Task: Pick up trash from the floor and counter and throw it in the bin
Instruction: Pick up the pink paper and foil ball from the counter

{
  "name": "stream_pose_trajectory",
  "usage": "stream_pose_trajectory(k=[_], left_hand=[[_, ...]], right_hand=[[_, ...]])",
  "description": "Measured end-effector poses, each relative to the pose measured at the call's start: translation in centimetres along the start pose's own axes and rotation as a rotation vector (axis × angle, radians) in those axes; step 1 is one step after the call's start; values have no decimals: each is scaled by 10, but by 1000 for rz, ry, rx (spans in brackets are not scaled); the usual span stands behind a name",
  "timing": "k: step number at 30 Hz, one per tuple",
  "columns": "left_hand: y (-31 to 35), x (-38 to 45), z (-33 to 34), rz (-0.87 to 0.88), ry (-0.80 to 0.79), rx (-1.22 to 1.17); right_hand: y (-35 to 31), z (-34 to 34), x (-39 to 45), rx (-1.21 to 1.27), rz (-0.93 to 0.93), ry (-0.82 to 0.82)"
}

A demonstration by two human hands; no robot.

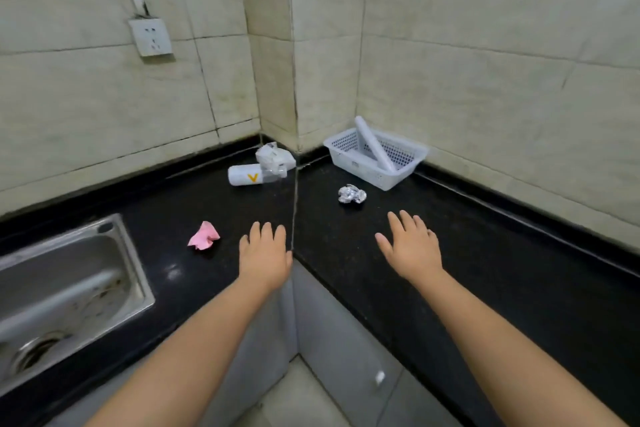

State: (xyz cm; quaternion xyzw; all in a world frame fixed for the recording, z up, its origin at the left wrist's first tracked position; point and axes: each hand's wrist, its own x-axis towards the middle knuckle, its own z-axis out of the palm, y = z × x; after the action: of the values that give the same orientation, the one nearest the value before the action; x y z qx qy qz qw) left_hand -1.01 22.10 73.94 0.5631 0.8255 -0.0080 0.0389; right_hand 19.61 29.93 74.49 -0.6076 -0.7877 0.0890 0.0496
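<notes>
On the black corner counter (502,253) lie a crumpled pink paper (203,236), a crumpled foil ball (352,194), a white bottle with a yellow mark (247,175) on its side, and a crumpled white wrapper (275,155) against the wall corner. My left hand (265,255) hovers flat and open just right of the pink paper. My right hand (412,246) is open too, palm down, a little in front of the foil ball. Neither hand holds anything. No bin is in view.
A steel sink (65,291) is set into the counter at the left. A white perforated basket (375,158) with a white roll in it stands at the back right. A wall socket (150,36) hangs on the left wall. Grey cabinet doors (346,340) and floor lie below.
</notes>
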Motion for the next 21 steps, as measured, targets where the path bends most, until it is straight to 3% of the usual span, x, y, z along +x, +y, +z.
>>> stream_pose_trajectory(k=[8,13,18,21], left_hand=[[-80,94,38,-391,-179,-119],[-129,145,70,-527,-224,-208],[-170,216,85,-403,-369,-177],[-177,260,80,-244,-363,-100]], right_hand=[[-55,61,137,-42,-129,-199],[-93,102,198,-82,-145,-292],[-111,117,261,-175,-71,-270],[-112,117,299,-205,53,-291]])
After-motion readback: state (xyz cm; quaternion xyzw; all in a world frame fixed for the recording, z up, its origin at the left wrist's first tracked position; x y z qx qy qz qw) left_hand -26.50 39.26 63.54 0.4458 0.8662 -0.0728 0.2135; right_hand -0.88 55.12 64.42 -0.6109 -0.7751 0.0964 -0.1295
